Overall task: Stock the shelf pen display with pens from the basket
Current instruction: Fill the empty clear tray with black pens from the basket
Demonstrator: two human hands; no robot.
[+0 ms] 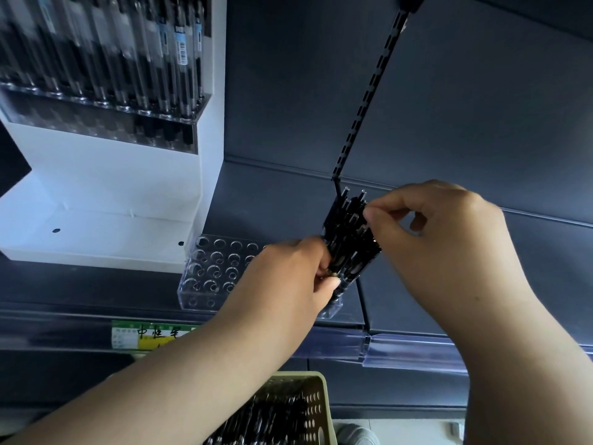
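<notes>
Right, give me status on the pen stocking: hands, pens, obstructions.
Left hand grips pen bundle low; right hand pinches its top. Bundle at clear holder right end, visible holes unfilled. No obstruction seen.

The left hand [290, 274] grips a bundle of black pens [348, 242] upright above a clear acrylic pen holder [210, 274] on the dark shelf [96, 290]. The right hand [439, 239] pinches one pen's top. A green perforated basket [316, 409] of pens sits below.
</notes>
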